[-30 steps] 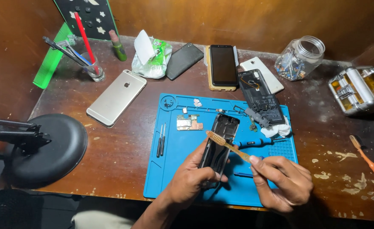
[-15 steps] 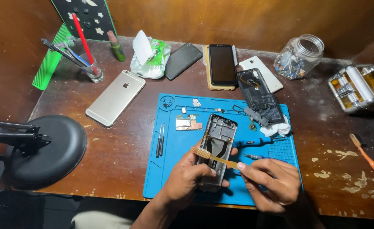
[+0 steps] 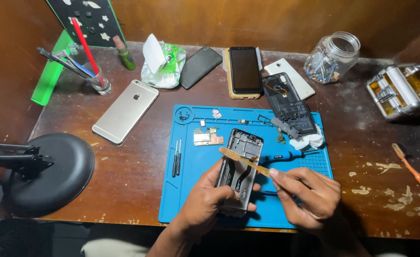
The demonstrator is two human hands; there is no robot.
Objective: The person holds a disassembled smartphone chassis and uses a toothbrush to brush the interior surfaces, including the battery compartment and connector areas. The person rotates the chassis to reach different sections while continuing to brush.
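My left hand (image 3: 204,200) grips the lower end of an opened phone frame (image 3: 241,157), holding it tilted over the blue work mat (image 3: 191,190). My right hand (image 3: 310,194) pinches the handle of a tan toothbrush (image 3: 242,160). Its bristled head lies across the upper left part of the frame. A small green circuit board (image 3: 207,138) sits on the mat just left of the frame's top.
Two thin screwdrivers (image 3: 176,157) lie at the mat's left side. A dismantled black phone (image 3: 288,104) and white cloth (image 3: 307,141) sit at its upper right. Several phones, a glass jar (image 3: 333,57), a metal case (image 3: 400,91), a lamp base (image 3: 53,171) and an orange toothbrush (image 3: 417,173) surround it.
The brush head has moved from the frame's middle up and left towards its top edge. My hands and the frame have stayed over the mat's lower part.
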